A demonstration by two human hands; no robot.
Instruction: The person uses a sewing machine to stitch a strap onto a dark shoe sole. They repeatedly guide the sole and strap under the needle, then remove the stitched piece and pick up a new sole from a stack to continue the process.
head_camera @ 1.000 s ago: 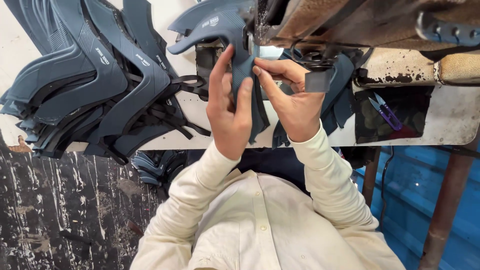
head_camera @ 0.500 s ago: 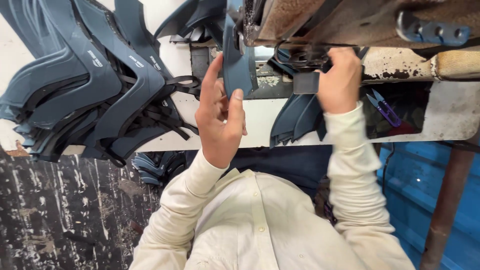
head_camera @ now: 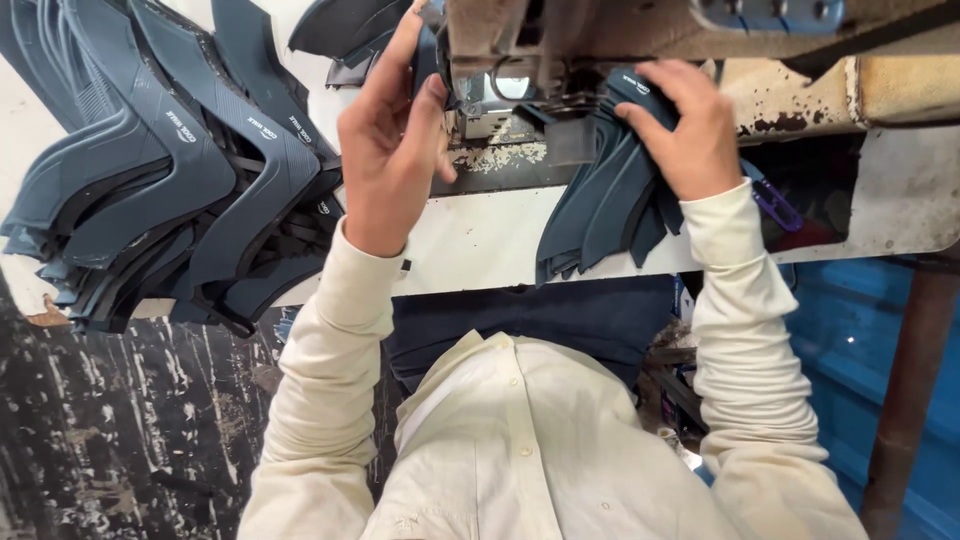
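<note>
Shoe piece (head_camera: 428, 55) sat pinched upright in left hand (head_camera: 385, 150) grip at the machine (head_camera: 520, 60), while right hand (head_camera: 685, 130) pressed closed on the fanned stack (head_camera: 600, 210) just right, on table (head_camera: 480, 245).

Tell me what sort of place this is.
Probably a shoe-making workshop: a worn sewing machine, a heap of cut dark-blue shoe-upper pieces, and a smaller stack under the right hand.
</note>
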